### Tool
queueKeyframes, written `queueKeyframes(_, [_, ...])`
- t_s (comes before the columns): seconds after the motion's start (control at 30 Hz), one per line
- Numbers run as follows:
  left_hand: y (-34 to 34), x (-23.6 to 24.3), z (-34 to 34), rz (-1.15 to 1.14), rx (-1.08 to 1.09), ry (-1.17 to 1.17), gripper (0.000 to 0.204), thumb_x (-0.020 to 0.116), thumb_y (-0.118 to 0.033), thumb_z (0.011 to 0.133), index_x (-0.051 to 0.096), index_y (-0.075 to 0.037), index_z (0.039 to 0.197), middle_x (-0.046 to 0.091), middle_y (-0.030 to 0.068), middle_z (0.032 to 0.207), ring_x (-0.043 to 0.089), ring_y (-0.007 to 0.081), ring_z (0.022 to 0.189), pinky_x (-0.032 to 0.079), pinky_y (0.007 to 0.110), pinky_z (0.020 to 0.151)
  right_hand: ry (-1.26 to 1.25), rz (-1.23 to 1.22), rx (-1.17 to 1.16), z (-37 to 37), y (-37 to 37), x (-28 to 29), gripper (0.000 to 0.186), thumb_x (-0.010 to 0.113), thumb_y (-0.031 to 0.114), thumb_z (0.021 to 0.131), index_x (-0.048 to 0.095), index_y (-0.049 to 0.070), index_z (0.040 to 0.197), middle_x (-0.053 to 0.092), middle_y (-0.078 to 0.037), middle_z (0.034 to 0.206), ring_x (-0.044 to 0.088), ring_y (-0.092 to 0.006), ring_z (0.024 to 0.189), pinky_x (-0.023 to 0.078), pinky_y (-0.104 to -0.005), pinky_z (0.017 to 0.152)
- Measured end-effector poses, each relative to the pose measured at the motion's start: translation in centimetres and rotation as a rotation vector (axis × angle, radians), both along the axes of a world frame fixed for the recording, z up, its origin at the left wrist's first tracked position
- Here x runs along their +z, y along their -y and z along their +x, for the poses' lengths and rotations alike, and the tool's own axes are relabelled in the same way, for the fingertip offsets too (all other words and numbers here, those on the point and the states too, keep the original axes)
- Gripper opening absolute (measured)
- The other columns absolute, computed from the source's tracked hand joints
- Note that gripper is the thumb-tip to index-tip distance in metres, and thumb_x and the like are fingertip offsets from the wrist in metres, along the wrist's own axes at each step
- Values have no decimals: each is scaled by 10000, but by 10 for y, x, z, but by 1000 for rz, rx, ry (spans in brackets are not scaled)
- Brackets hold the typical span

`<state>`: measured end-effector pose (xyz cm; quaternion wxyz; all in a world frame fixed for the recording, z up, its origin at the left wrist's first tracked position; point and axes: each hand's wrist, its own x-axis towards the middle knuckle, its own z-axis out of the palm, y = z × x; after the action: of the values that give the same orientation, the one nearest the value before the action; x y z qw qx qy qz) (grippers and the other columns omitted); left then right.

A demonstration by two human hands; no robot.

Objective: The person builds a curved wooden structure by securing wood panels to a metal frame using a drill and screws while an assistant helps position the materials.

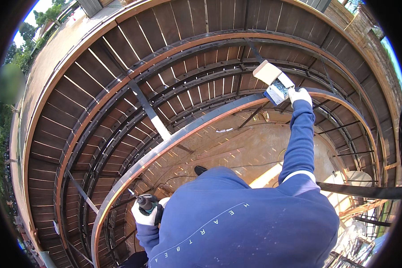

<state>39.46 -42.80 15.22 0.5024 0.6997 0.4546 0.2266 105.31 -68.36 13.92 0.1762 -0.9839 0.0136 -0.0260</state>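
Observation:
My right hand [299, 96], in a white glove and blue sleeve, grips an open cardboard box [278, 87] of small metal fasteners at upper right, its flap folded back. The box overlaps a curved metal beam [219, 111]; I cannot tell whether they touch. My left hand [143, 215], also gloved, is closed on a dark power drill [146, 203] with teal parts at lower left, its bit pointing up and left beside the same beam. My blue sweatshirt fills the lower middle, with a dark shoe [201, 170] showing just beyond it.
Concentric curved rails [187, 38] and dark slatted tiers [67, 134] wrap around me. Below lies a dusty floor [250, 134] with cables and scraps. Diagonal struts [145, 102] join the rails. A dark bar [362, 191] crosses at right, near timber pieces [362, 207]. Trees stand at far left.

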Motion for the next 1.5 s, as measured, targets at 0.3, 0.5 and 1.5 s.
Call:
queueKeyframes(0.3, [6,-8,-29,7,46,12,344,862,-159,688,723,-24,972,737,109,939,725,239,873,576,367,838,-23,-485,449,61,7,-99,329,615,340,879,721,69,1032,708,-115,914,635,-240,829,472,-356,734])
queueKeyframes(0.5, [32,-1,-49,133,175,-112,297,849,-175,756,725,-45,992,732,106,929,725,228,846,575,359,795,52,-146,695,8,-75,-74,360,625,280,940,662,-23,1130,698,-185,1020,677,-328,935,559,-422,823])
queueKeyframes(1.5, [184,-65,-263,96,1270,185,327,847,-96,752,706,15,1025,740,102,991,713,178,929,560,335,890,-451,149,2086,-798,-495,-40,335,572,199,901,728,31,1145,747,-261,1011,734,-414,976,566,-479,884])
